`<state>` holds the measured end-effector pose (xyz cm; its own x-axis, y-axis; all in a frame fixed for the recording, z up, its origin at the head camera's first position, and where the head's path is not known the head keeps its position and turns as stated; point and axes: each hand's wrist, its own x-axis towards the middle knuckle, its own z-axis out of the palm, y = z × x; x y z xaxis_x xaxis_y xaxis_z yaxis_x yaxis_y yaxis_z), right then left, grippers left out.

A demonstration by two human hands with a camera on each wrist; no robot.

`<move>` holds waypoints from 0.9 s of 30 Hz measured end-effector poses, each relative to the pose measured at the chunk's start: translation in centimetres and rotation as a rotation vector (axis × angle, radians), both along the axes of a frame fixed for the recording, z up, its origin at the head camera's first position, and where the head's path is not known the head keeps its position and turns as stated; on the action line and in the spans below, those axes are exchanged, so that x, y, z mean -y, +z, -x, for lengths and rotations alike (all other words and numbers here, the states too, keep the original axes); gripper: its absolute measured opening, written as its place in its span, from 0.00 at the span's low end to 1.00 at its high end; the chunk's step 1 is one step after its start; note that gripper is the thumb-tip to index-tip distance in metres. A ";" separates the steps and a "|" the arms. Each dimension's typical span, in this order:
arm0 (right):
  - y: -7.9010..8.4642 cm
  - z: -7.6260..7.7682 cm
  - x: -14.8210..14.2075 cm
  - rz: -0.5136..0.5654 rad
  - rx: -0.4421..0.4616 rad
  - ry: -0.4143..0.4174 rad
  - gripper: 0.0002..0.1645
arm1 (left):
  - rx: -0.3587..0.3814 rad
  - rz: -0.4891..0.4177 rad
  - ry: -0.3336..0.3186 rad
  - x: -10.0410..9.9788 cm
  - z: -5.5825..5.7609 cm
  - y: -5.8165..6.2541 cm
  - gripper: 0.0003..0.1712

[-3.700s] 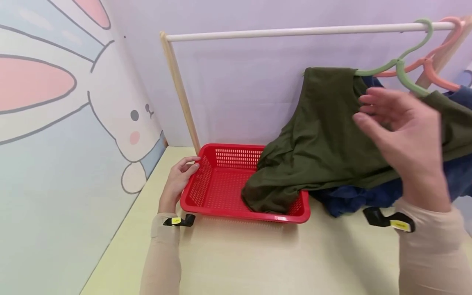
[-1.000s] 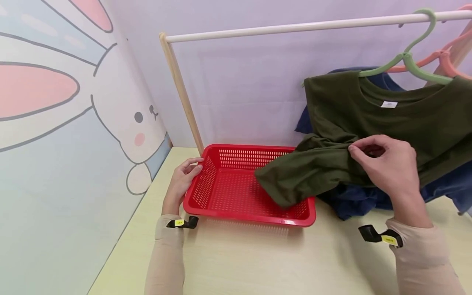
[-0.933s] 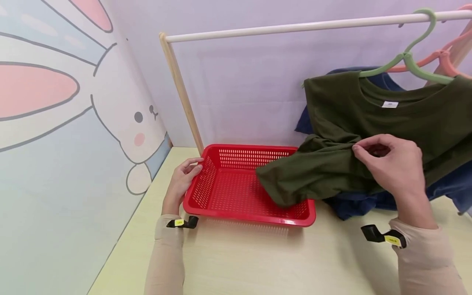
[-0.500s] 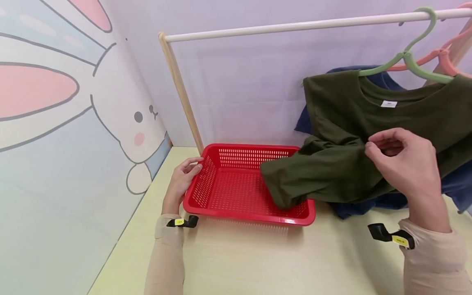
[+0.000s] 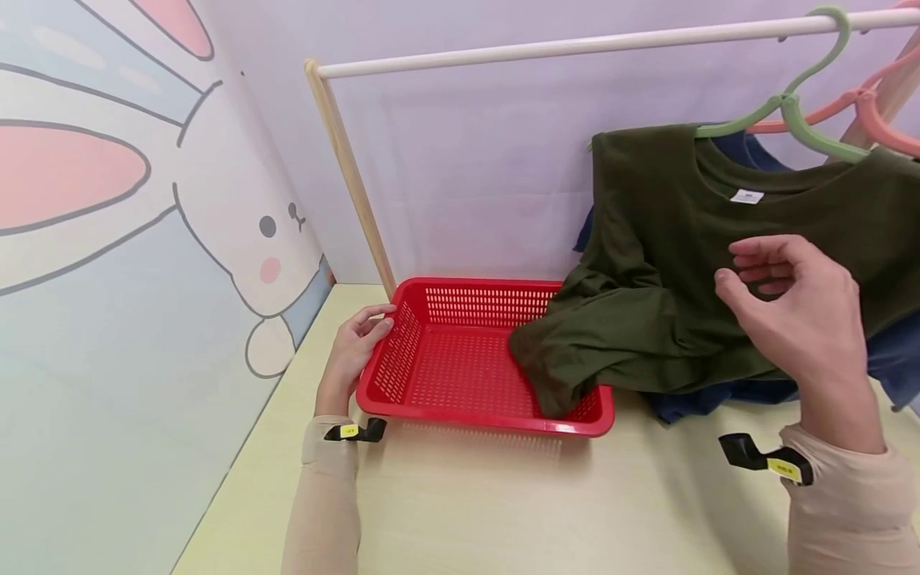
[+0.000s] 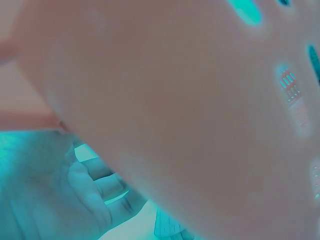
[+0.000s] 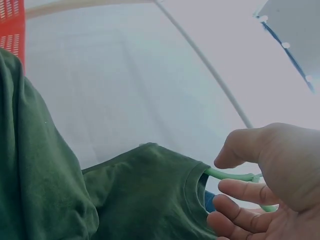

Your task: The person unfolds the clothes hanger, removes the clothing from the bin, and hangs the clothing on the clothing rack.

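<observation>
At the left end of a red plastic basket (image 5: 460,420), my left hand (image 5: 352,345) holds the rim with bent fingers. In the left wrist view the basket wall (image 6: 165,100) fills most of the picture, with the hand (image 6: 65,195) partly behind it. A dark green T-shirt (image 5: 661,295) hangs on a green hanger (image 5: 798,120), its left sleeve or hem side draping into the basket. My right hand (image 5: 805,307) hovers in front of the shirt, fingers loosely bent, thumb apart, holding nothing. The right wrist view shows this hand (image 7: 280,175) near the hanger and shirt.
A white rail (image 5: 546,52) on wooden legs runs across the back. Behind the green shirt hangs a navy garment (image 5: 719,397) on a pink hanger (image 5: 877,120). A wall with a rabbit picture (image 5: 101,383) borders the table (image 5: 467,511) on the left.
My right hand pinched the green shirt's fabric, then let go and drew back to the right. The shirt's loose cloth has sunk down into the basket. My left hand stays on the basket.
</observation>
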<state>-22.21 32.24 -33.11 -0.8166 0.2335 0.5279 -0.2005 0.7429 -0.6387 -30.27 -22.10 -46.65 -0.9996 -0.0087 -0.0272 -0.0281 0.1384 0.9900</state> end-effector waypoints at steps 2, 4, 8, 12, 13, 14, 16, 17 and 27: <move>0.1 0.0 0.0 0.007 0.001 0.002 0.25 | 0.000 0.000 0.004 0.0 0.0 0.0 0.28; 0.2 0.0 0.1 0.014 0.001 0.008 0.26 | 0.001 0.000 0.005 0.0 0.0 0.0 0.28; 0.2 0.0 0.1 0.029 -0.005 0.033 0.26 | 0.002 -0.003 0.008 0.0 0.0 -0.1 0.28; 0.0 0.1 0.4 0.046 -0.032 0.124 0.26 | -0.001 0.001 0.005 0.0 -0.1 0.0 0.28; 0.0 0.2 0.5 0.046 -0.037 0.156 0.27 | -0.002 0.002 0.003 0.0 -0.1 0.0 0.28; -0.1 0.2 0.6 0.046 -0.040 0.191 0.27 | -0.002 0.002 0.000 0.0 -0.1 0.0 0.28; -0.1 0.4 1.1 0.047 -0.048 0.260 0.29 | -0.001 0.002 -0.001 0.0 -0.1 0.0 0.28; -0.1 0.5 1.4 0.041 -0.048 0.292 0.30 | 0.000 0.003 0.000 0.0 -0.1 0.0 0.28; -2.3 2.9 5.5 -0.073 0.044 0.584 0.31 | -0.002 -0.005 0.006 -0.1 0.0 0.0 0.29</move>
<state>-25.06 26.70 -35.45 -0.8206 -0.2967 0.4884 -0.5638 0.5598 -0.6073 -30.22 -22.04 -46.62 -0.9996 -0.0145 -0.0256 -0.0273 0.1335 0.9907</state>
